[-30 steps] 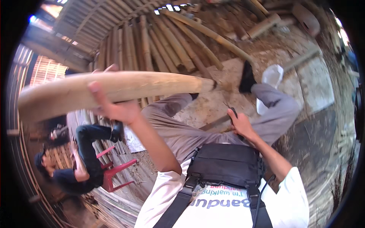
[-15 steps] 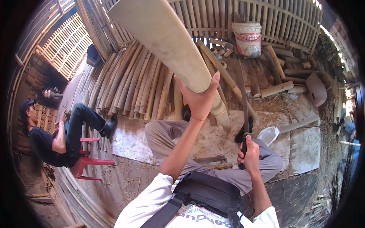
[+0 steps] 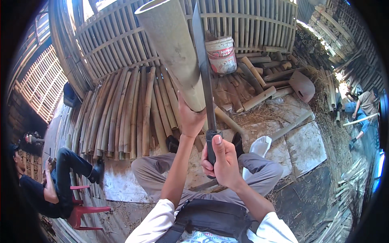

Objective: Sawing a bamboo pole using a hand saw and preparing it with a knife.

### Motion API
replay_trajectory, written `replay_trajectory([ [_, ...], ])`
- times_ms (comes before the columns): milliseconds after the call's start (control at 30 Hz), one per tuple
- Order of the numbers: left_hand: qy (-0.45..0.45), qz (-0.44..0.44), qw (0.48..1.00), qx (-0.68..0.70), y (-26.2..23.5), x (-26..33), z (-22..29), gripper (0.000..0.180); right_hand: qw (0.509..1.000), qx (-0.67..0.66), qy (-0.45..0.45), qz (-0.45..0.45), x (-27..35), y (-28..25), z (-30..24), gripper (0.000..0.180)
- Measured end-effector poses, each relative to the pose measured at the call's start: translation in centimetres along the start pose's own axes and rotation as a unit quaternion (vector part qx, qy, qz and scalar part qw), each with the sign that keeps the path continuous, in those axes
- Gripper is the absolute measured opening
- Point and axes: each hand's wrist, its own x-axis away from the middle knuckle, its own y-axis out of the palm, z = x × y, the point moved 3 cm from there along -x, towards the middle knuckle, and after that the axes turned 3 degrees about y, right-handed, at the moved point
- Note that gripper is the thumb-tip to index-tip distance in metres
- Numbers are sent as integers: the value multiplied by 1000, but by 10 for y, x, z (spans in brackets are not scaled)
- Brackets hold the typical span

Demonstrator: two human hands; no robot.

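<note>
My left hand is closed round the lower part of a thick bamboo pole. The pole slants up and away, and its hollow end shows at the top of the view. In my right hand is the black handle of a machete, gripped with the thumb along it. The long dark blade points upward, close beside the pole's right side; whether it touches the bamboo I cannot tell.
Bamboo poles lie in a row at the left. A paint bucket stands by the slatted wall, near cut bamboo pieces. One person sits on a red chair at left; another person is far right.
The machete has come up and left, from apart on the right to beside the bamboo pole. The pole has tilted more upright, showing its hollow end. My view has shifted rightward.
</note>
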Motion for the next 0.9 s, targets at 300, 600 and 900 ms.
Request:
replay_trajectory([
  [300,-8,-76,965,252,-3,14,-1,63,999,4,30,18,7,-6,0,56],
  [600,-183,208,902,331,-18,-2,1,43,996,13,77,40,-3,-25,26,52],
  [900,-90,165,939,287,-41,-4,12,58,996,-4,81,25,-14,-25,46,44],
])
